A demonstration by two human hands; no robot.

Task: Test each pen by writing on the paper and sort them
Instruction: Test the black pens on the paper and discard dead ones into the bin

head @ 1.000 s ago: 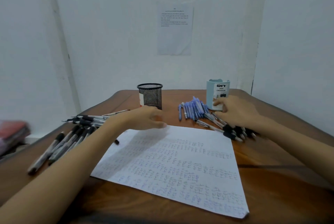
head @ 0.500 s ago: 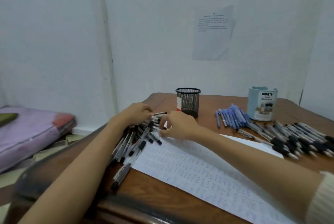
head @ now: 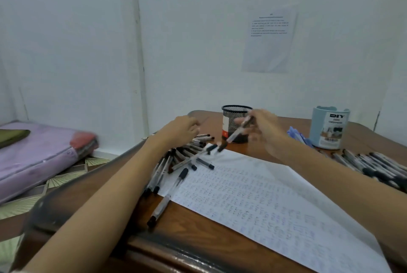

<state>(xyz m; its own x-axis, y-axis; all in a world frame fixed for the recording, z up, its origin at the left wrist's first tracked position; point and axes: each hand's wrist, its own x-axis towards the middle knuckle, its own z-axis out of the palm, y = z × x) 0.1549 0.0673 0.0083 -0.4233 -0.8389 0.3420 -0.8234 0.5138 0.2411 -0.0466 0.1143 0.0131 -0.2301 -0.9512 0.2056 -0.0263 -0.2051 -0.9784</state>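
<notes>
A white paper (head: 275, 202) covered in small writing lies across the brown table (head: 198, 242). A heap of black-capped pens (head: 176, 160) lies at the paper's left end. My left hand (head: 178, 129) hovers over the back of that heap with fingers loosely curled, holding nothing that I can see. My right hand (head: 264, 131) pinches a clear black-capped pen (head: 236, 134), lifted above the paper's top corner in front of the mesh cup (head: 235, 122). The pen slants down to the left and is blurred.
A light blue desk organiser (head: 329, 127) stands at the back right, with blue pens (head: 297, 134) beside it. More black-capped pens (head: 374, 167) lie along the right edge. One pen (head: 163, 204) lies near the table's front edge. A mattress (head: 33, 158) lies on the floor at left.
My right hand crossed from the right-hand pens to the left heap, took a pen and lifted it toward the mesh cup. The camera turned left. My left hand stayed over the heap.
</notes>
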